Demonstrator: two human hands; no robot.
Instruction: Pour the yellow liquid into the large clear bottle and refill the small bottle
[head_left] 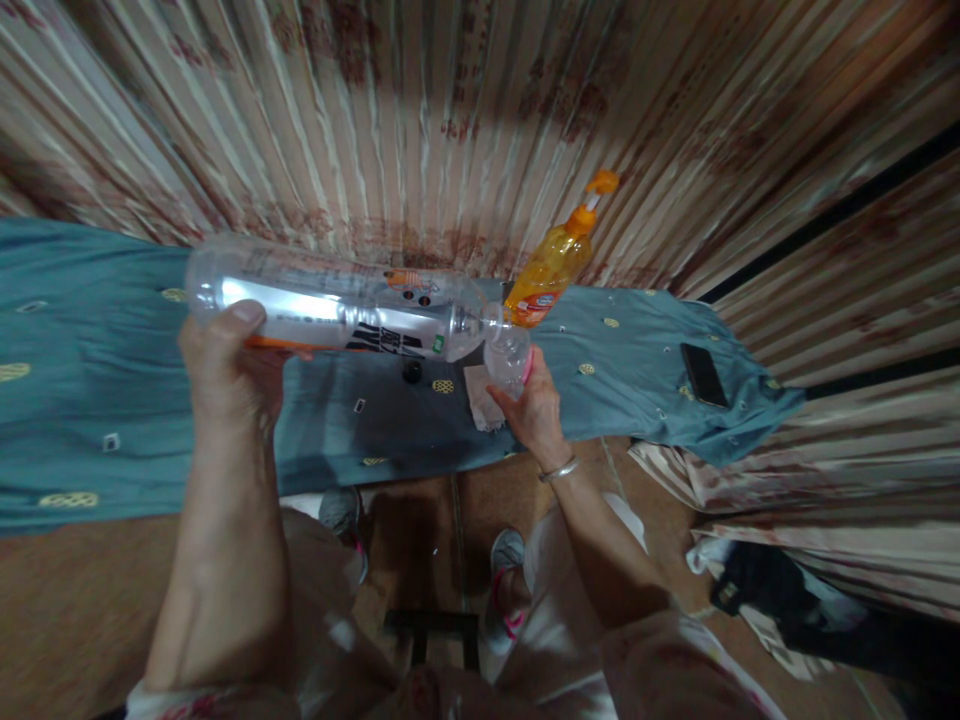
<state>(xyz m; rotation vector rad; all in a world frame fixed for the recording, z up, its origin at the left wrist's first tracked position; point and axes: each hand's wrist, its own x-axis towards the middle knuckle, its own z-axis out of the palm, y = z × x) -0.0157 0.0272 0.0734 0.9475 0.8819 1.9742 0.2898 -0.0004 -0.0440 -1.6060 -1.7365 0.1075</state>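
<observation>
My left hand (232,355) is wrapped round the base end of a large clear plastic bottle (337,300), which lies tilted almost level with its neck to the right. My right hand (534,400) grips a small clear cup (508,358) with a pink part on its right side. The bottle's mouth meets the cup's rim; whether liquid flows between them I cannot tell. Just behind the cup stands an orange pump bottle (551,262) holding yellow-orange liquid. Below the cup lies a pale folded cloth or tissue (484,398), and a small dark round cap-like thing (412,372) sits under the bottle.
A teal patterned cloth (615,380) covers the long table. On its right part rests a black phone (703,375). Pleated floral curtains (360,130) hang behind and to the right. Dark and pale fabric (780,590) lies at the lower right.
</observation>
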